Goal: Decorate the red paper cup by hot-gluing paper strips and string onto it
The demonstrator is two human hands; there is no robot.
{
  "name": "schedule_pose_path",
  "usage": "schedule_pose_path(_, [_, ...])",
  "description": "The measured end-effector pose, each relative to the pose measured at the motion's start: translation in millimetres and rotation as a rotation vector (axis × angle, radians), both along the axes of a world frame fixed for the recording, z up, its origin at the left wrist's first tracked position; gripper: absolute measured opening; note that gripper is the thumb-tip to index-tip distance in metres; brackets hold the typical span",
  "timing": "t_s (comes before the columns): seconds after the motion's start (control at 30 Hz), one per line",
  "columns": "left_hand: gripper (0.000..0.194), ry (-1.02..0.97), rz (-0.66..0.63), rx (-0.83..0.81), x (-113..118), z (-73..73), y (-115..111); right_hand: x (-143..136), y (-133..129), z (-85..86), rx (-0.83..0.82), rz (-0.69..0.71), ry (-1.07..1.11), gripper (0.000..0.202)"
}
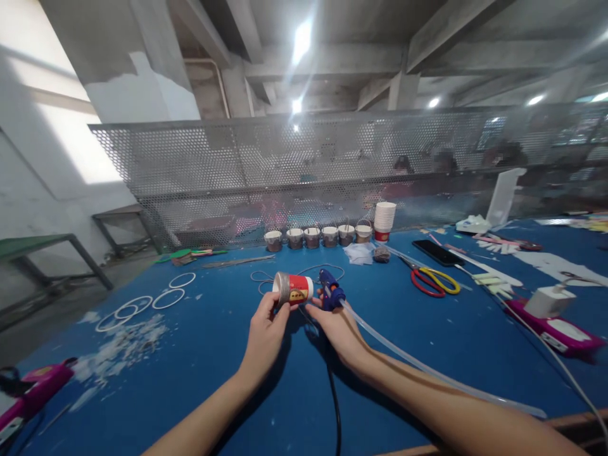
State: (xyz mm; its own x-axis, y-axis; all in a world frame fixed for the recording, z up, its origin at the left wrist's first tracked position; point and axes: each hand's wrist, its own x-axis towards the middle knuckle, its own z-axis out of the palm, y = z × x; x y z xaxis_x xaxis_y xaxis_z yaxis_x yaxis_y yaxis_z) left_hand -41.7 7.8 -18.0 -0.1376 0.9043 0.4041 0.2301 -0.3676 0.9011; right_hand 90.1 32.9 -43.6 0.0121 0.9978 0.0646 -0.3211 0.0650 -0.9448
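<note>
My left hand (pixel 272 320) grips a red paper cup (pixel 300 285) lying on its side in the air, grey cord (pixel 284 288) wound around one end of it. Close by on the right, my right hand (pixel 338 324) is closed around a blue hot glue gun (pixel 327 282), its nozzle side partly hidden. From the gun's back a long translucent glue stick (pixel 413 354) runs over my forearm. Loose grey cord (pixel 261 277) loops on the table behind the cup, and a black cable (pixel 334 386) hangs below the gun.
Several cord-wrapped cups (pixel 312 237) line the back, beside a stack of paper cups (pixel 384 221). Scissors (pixel 434 282), a phone (pixel 437 252) and a pink power strip (pixel 555 326) lie right. White rings (pixel 168 297) lie left, near another power strip (pixel 38 389). A perforated metal screen (pixel 204 168) borders the table.
</note>
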Motion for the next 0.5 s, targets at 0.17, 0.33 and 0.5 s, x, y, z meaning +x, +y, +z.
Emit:
schedule_pose_path(0.17, [0.011,0.223,0.07,0.143,-1.5,-3.1,-3.3,-4.7,-4.4,5.8,-0.135,0.044,0.104,0.051])
schedule_pose_path(0.33, [0.011,0.315,0.087,0.193,-2.6,0.0,-3.0,6.4,-8.7,11.4,-0.026,0.043,-0.029,0.021])
schedule_pose_path(0.5, [0.013,0.35,0.082,0.177,-4.3,-0.4,0.7,17.4,-15.5,21.5,0.075,0.025,-0.19,0.014])
